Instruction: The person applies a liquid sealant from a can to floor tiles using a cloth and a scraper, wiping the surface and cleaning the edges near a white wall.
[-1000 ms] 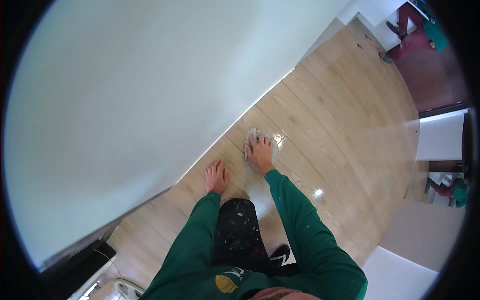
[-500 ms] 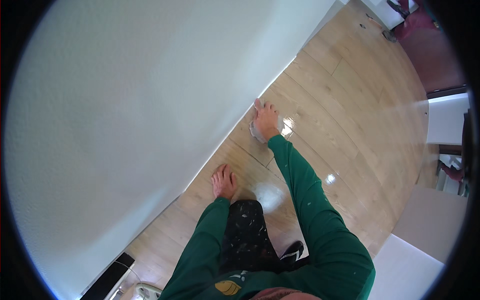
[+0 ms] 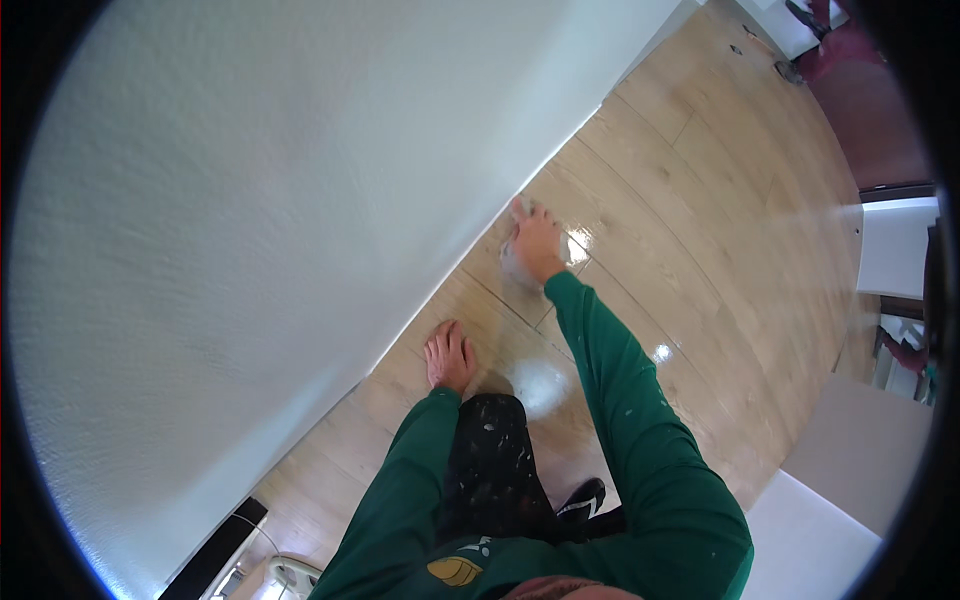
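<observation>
My right hand (image 3: 538,240) presses a pale, greyish cloth (image 3: 512,265) onto the wood-look floor (image 3: 650,200), close to the foot of the white wall (image 3: 290,200). Much of the cloth lies under the palm, and its edge is smeared by motion. The thumb points toward the line where wall and floor meet. Lower down, my left hand (image 3: 449,357) rests flat on the boards with its fingers stretched out, beside my bent knee, and holds nothing.
At the lower left stand a dark-edged object (image 3: 225,540) and a pale item with a cord (image 3: 285,575). White box-like surfaces (image 3: 815,530) lie at the lower right. Reddish-brown panelling (image 3: 860,120) stands far right, and a person's leg (image 3: 825,20) shows beyond.
My right hand and the cloth have shifted slightly to the right along the floor. The left hand stays flat in about the same place. The view has tilted a little.
</observation>
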A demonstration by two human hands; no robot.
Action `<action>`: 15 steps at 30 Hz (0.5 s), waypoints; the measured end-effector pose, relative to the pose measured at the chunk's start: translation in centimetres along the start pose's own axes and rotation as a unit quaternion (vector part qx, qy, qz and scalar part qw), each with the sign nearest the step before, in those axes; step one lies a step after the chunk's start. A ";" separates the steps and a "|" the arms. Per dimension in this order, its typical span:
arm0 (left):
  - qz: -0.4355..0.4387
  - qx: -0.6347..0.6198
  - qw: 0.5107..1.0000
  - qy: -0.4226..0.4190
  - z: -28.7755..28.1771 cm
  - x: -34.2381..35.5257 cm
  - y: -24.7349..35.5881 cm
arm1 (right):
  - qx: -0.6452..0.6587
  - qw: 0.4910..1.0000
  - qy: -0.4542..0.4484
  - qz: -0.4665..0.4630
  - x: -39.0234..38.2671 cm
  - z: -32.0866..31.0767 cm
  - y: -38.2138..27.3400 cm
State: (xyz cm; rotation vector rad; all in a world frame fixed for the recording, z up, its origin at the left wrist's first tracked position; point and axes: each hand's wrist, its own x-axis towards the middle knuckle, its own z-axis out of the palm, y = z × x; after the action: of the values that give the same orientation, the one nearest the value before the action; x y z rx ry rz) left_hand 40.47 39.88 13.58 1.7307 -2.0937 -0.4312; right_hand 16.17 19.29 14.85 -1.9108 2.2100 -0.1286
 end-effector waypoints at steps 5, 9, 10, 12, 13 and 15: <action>-0.004 0.001 1.000 0.003 0.2 0.5 0.2 | -0.002 1.000 -0.024 0.018 0.0 -1.0 -1.2; -0.001 0.000 1.000 0.011 0.3 0.6 0.7 | -0.008 0.996 -0.067 -0.057 -6.6 1.6 -5.6; 0.002 -0.002 1.000 0.018 0.3 0.8 0.7 | -0.008 0.995 -0.053 -0.081 -8.1 2.3 -6.4; -0.002 -0.015 1.000 0.017 0.3 0.9 0.7 | 0.002 0.991 -0.076 -0.107 -9.1 2.2 -6.6; -0.005 -0.022 1.000 0.012 0.2 0.6 0.6 | 0.008 0.989 -0.091 -0.118 -9.5 2.1 -6.7; -0.013 -0.015 1.000 0.002 -0.4 0.1 -0.4 | -0.013 0.993 -0.094 -0.077 -7.6 0.6 -6.8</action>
State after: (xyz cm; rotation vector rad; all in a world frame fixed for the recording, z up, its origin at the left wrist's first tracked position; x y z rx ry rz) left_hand 40.96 39.74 13.77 1.7429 -2.0527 -0.4635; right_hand 23.89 25.77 16.53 -2.0168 1.9523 0.0527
